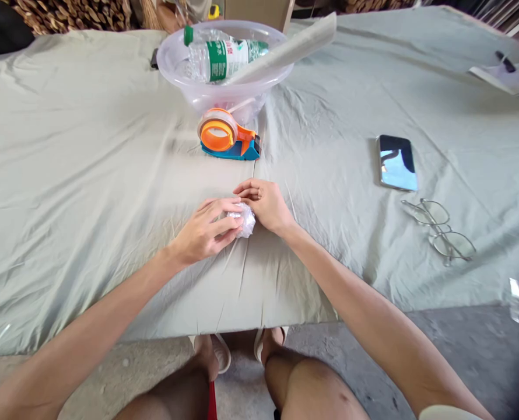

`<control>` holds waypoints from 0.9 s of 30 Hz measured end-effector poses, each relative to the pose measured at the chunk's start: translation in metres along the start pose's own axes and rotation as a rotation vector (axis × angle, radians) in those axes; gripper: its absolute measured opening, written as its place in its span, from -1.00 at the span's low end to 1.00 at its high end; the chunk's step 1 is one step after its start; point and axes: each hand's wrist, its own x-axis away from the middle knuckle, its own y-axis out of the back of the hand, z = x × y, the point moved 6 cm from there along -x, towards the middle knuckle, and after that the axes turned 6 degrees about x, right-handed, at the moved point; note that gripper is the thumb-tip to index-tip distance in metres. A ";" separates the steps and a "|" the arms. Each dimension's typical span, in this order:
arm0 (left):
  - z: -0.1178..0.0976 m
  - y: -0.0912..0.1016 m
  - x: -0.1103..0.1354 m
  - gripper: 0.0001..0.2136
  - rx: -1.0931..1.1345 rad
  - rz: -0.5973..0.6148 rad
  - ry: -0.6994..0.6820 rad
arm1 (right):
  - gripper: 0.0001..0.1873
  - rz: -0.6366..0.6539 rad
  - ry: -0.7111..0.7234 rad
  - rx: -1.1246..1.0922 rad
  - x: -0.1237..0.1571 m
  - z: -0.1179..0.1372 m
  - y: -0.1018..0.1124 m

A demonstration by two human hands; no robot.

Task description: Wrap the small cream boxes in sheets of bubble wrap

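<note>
A small bundle wrapped in clear crinkled film (244,223) lies on the pale green cloth near the table's front edge. My left hand (204,230) curls round its left side, fingers closed on it. My right hand (263,203) presses against its right and far side, fingers bent over the wrap. Both hands hold the bundle down on the cloth. What is inside the wrap cannot be made out.
An orange and blue tape dispenser (227,136) stands just beyond my hands. Behind it a clear plastic basin (176,69) holds a water bottle (220,57) and a rolled sheet (286,52). A phone (396,163) and glasses (441,228) lie to the right.
</note>
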 end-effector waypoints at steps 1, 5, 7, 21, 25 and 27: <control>0.000 0.000 0.000 -0.91 0.015 -0.002 0.005 | -0.87 0.007 0.006 0.011 -0.001 -0.001 0.000; 0.005 0.001 0.000 -0.90 0.103 -0.016 0.101 | -0.88 -0.046 0.059 0.065 -0.001 -0.001 0.004; 0.009 0.002 0.000 -0.92 0.167 -0.017 0.180 | -0.87 -0.133 0.129 0.101 0.002 0.004 0.008; 0.024 -0.006 0.010 -0.70 0.260 0.049 0.330 | -0.35 -0.164 0.304 0.248 0.016 0.026 0.001; 0.019 -0.002 0.008 -0.84 0.205 0.064 0.253 | -0.33 -0.171 0.303 0.258 0.015 0.025 0.004; 0.018 -0.001 0.008 -0.85 0.180 0.069 0.226 | -0.31 -0.176 0.294 0.272 0.014 0.024 0.004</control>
